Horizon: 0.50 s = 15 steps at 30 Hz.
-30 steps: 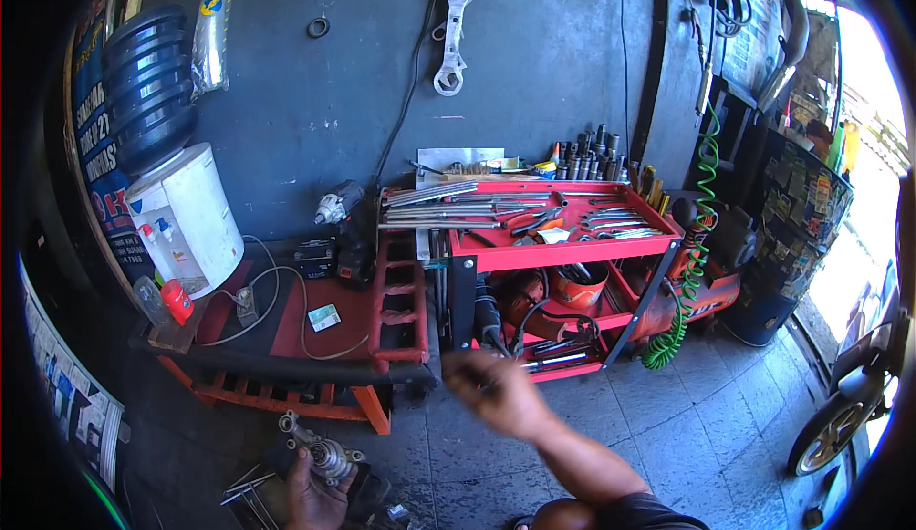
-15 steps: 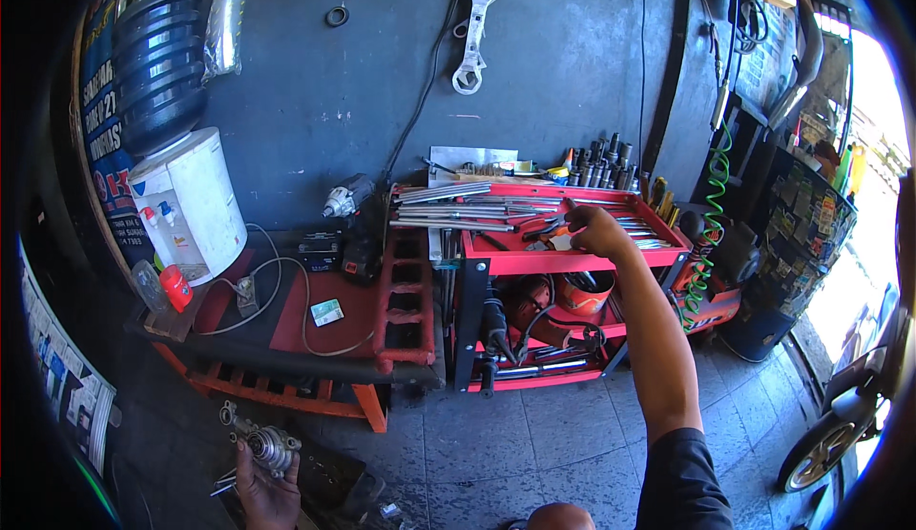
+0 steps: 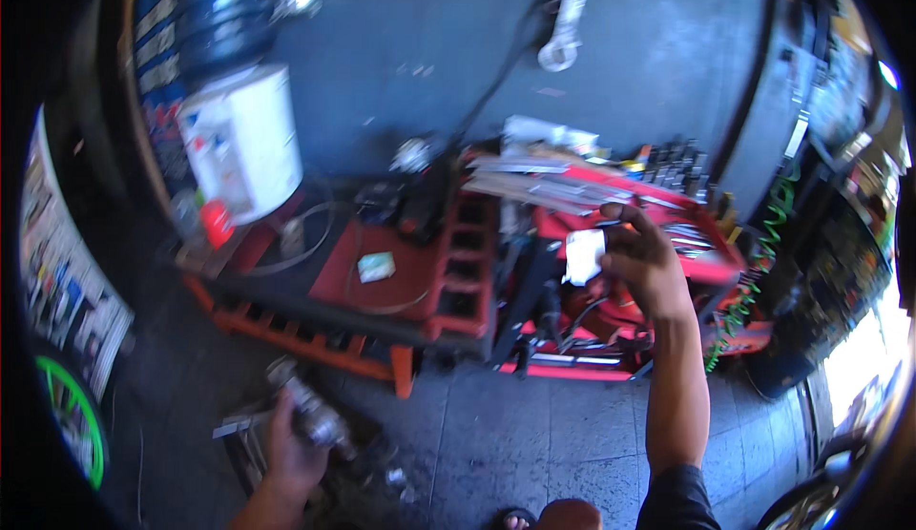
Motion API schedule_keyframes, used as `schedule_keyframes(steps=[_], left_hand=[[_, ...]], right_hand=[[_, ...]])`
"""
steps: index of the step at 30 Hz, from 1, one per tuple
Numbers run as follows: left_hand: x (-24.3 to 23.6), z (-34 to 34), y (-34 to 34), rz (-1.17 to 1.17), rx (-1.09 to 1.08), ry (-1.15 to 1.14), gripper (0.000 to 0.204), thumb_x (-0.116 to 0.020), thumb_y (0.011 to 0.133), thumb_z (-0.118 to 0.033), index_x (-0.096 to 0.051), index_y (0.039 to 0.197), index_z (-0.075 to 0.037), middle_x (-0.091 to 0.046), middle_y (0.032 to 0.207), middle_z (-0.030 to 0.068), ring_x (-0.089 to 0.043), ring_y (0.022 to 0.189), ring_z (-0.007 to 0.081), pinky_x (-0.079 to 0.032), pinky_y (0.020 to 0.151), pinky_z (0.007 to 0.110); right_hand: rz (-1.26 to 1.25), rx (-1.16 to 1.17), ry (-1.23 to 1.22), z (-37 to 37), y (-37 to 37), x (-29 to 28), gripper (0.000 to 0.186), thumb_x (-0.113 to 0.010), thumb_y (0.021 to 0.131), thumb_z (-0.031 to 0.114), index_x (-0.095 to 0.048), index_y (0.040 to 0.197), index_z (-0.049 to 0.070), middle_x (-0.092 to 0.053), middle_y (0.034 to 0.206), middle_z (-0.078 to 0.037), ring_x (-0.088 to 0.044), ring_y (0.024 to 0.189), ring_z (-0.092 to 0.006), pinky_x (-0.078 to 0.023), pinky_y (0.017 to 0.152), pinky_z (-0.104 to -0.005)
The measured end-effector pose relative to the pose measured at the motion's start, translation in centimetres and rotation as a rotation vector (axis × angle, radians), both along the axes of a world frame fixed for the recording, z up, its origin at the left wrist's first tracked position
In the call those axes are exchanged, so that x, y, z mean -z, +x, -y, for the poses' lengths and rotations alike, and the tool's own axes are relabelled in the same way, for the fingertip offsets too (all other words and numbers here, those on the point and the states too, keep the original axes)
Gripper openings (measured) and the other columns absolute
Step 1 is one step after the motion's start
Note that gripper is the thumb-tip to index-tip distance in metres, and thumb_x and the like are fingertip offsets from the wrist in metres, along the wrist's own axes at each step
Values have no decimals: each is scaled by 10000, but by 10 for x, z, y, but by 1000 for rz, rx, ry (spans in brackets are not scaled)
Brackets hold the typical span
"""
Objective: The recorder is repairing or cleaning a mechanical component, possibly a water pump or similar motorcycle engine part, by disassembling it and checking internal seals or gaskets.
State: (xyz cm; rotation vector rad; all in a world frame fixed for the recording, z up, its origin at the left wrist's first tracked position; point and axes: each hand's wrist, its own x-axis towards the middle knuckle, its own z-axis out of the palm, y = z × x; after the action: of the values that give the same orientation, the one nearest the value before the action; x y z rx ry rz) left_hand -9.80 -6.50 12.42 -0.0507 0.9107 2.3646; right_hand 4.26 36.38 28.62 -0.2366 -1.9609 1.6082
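My left hand [image 3: 294, 456], low on the left above the floor, is closed round a silvery metal machine part [image 3: 315, 412] with a rounded body and a narrower end; blur hides its exact kind. In front of the red tool cart [image 3: 714, 269], my right hand [image 3: 647, 261] pinches a small white flat piece [image 3: 583, 256], too bright and smeared to identify. Long metal rods [image 3: 534, 185] lie across the cart's top tray, behind that hand. Part of the tray is hidden by the hand.
Left of the cart stands a dark bench [image 3: 286, 291] with orange legs, bearing a white water dispenser [image 3: 250, 148], a power tool [image 3: 417, 210] and a small pale card [image 3: 376, 267]. A green coiled hose [image 3: 763, 268] hangs at right. Metal pieces lie on the floor near my left hand.
My right hand has come up from the tray, drawing back toward me with the white piece. My left hand still holds the metal part, now tilted differently. The whole view has shifted and blurred.
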Motion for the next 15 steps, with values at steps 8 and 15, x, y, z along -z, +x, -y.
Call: schedule_keyframes(steps=[8, 15], left_hand=[[-25, -38, 28, -177, 231, -180, 255, -722, 896, -129, -610, 1106, -37, -626, 919, 24, -608, 788, 102, -504, 707, 286], [-7, -12, 35, -215, 333, -138, 296, -745, 885, -155, -651, 1119, 2, -677, 923, 25, -633, 817, 94, -510, 731, 271]], right_hand=[[122, -441, -483, 167, -48, 100, 452, -691, 832, -87, -488, 1230, -20, -649, 973, -114, -640, 888, -152, -512, 763, -266], [173, -482, -331, 209, -52, 126, 219, -628, 872, -105, -562, 1051, 2, -613, 943, -67, -609, 870, -121, -503, 759, -254]])
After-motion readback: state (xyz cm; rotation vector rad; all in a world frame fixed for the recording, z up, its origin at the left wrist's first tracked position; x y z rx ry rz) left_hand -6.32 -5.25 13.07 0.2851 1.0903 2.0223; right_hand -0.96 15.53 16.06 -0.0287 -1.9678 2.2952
